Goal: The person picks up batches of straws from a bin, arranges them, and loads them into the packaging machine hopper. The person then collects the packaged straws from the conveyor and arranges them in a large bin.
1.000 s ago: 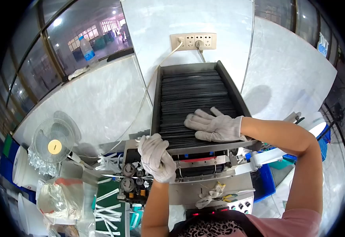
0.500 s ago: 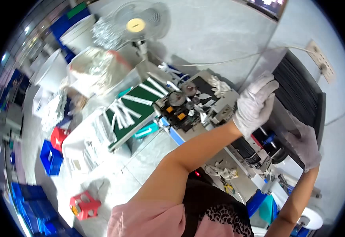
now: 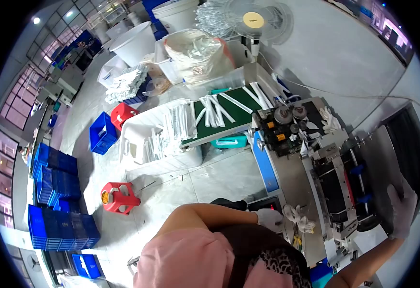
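My left hand (image 3: 269, 219), in a white glove, is low in front of my body at the edge of a small control box (image 3: 264, 204) with a red lit display. Its fingers are too small and partly hidden to make out. On the right, my gloved right hand (image 3: 402, 207) lies against the lower part of a grey metal plate (image 3: 380, 153), thumb and fingers apart. Beside that plate, a stack of black strips (image 3: 409, 146) sits in a grey holder. The feeding machine (image 3: 334, 185), with black rollers and blue knobs, stands just left of the plate.
White strips lie on a green conveyor belt (image 3: 234, 113) and in a white bin (image 3: 147, 161). Used gloves (image 3: 299, 218) rest on the machine bench. A red stool (image 3: 120, 198), blue crates (image 3: 58, 225) and a fan (image 3: 254, 20) stand around.
My left hand has dropped from above the machine, near the black strips, to the control box. My right hand stays by the grey plate. The head view has swung left.
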